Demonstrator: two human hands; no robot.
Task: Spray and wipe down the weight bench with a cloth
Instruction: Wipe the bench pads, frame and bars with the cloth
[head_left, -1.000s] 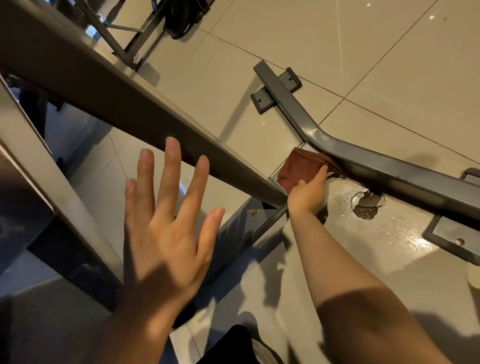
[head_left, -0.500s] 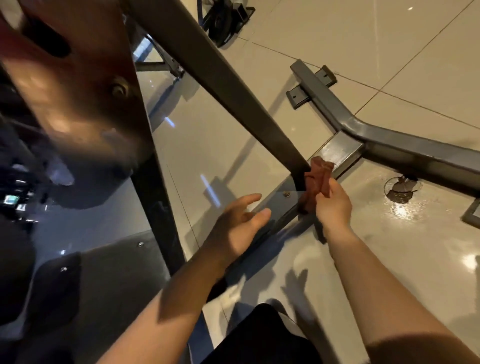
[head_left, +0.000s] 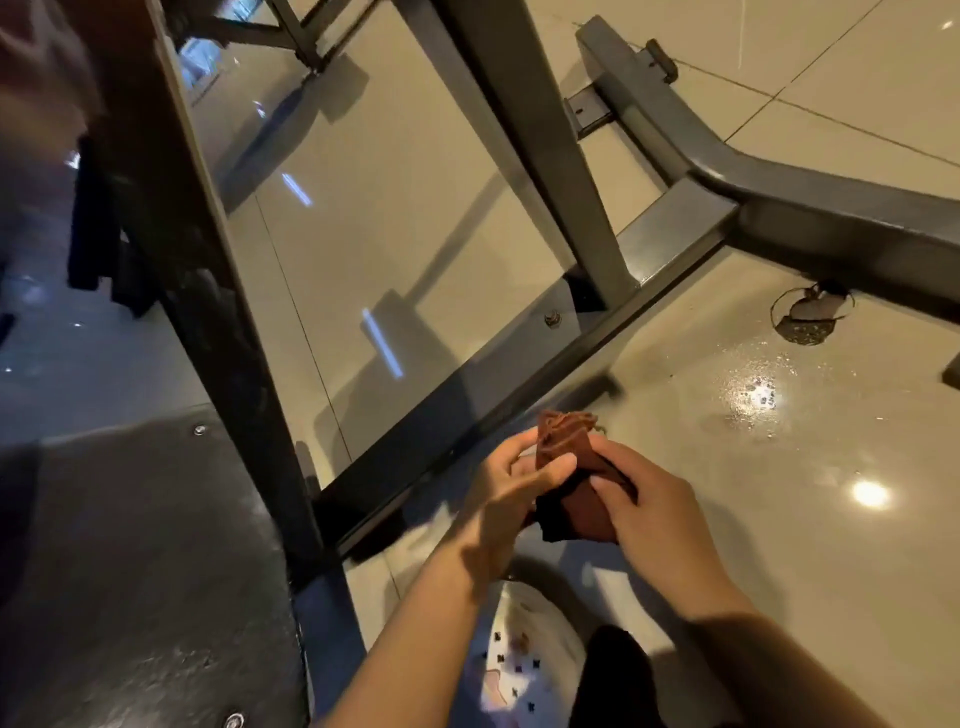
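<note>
The brown cloth (head_left: 563, 467) is pinched between both hands, left hand (head_left: 511, 499) and right hand (head_left: 657, 512), fingers curled; a clean face should be folded outward before the frame rail (head_left: 519, 384) beyond is wiped.

Glossy beige floor tiles (head_left: 395, 218) mirror ceiling lights, with a wet patch (head_left: 756, 397) beside a floor drain (head_left: 808, 319)

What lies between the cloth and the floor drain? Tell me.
In the head view, only bare tiled floor, wet and glossy with a glare patch, lies between the cloth, held by both hands, and the drain. The frame bar runs left of that stretch.
</note>
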